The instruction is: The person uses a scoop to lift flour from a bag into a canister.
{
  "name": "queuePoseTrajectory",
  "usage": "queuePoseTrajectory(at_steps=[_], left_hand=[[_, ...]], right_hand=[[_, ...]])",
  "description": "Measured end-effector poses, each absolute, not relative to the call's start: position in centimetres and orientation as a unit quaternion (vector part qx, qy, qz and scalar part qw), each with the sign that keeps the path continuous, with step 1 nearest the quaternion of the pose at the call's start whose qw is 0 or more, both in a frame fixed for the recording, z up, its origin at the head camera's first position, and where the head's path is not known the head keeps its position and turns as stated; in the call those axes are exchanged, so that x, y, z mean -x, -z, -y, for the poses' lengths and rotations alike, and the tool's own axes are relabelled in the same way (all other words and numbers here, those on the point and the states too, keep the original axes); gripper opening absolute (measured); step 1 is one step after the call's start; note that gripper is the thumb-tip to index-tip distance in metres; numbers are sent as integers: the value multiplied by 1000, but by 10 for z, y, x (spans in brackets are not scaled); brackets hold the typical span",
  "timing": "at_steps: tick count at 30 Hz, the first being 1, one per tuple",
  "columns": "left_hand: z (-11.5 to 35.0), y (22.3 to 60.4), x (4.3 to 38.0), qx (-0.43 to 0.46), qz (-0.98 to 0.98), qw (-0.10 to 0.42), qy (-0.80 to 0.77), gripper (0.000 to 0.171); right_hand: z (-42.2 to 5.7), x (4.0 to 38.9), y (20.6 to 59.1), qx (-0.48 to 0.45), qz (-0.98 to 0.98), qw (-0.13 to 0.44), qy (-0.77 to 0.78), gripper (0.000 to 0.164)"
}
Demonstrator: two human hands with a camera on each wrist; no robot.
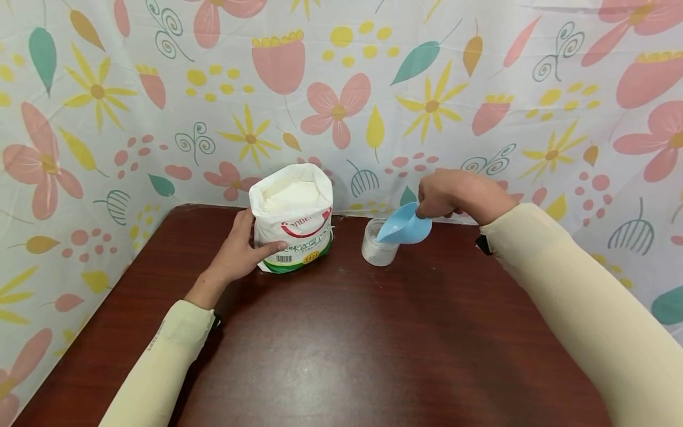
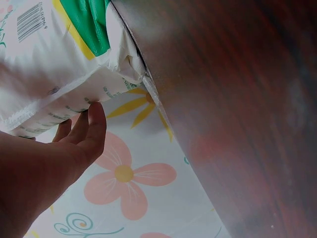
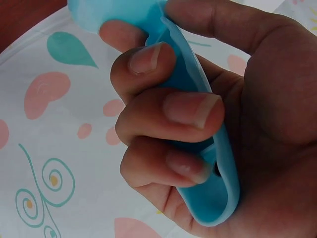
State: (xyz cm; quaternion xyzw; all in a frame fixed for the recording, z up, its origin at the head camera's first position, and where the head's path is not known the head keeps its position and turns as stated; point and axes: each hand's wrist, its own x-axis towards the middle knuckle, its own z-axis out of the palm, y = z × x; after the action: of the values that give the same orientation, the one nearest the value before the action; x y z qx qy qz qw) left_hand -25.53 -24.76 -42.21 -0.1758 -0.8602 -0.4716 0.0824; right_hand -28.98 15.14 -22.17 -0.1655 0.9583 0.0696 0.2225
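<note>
surface: dark, glossy, nearest.
L hand: grasping bag at left side, thumb across front, prob. to steady it.
bag: upright, far side, left of ctr., mouth open, white powder inside; prob. upright vs. spills.
cup: clear, far side, just right of bag, not touching; handy for scoop.
scoop: blue, tilted left, lip over cup mouth, apparently to tip contents in.
R hand: clenched round scoop handle.
cloth: floral, hanging behind.
R wrist view: showing curled fingers + handle end, hidden in head view; no cup.
L wrist view: showing fingertips against bag's side, mostly hidden from head.
</note>
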Motion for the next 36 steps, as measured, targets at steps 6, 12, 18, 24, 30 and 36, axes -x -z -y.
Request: queuePoseTrajectory(at_steps=[6, 12, 18, 24, 30, 36], left_hand=[[248, 421, 255, 182, 854, 85, 480, 103], [248, 421, 254, 180, 855, 86, 479, 103], [249, 423, 256, 183, 860, 93, 467, 99], [249, 422, 255, 187, 859, 97, 466, 99], [249, 421, 255, 194, 856, 99, 469, 98], [248, 422, 255, 190, 856, 95, 470, 99]], right_hand=[[-154, 290, 218, 182, -960, 198, -72, 28], [-157, 288, 207, 206, -958, 190, -62, 35], [-160, 283, 197, 221, -956, 188, -48, 37], [-158, 280, 184, 226, -956, 182, -42, 32], [-156, 278, 173, 220, -957, 188, -31, 21], [-152, 274, 167, 228, -957, 178, -21, 20]])
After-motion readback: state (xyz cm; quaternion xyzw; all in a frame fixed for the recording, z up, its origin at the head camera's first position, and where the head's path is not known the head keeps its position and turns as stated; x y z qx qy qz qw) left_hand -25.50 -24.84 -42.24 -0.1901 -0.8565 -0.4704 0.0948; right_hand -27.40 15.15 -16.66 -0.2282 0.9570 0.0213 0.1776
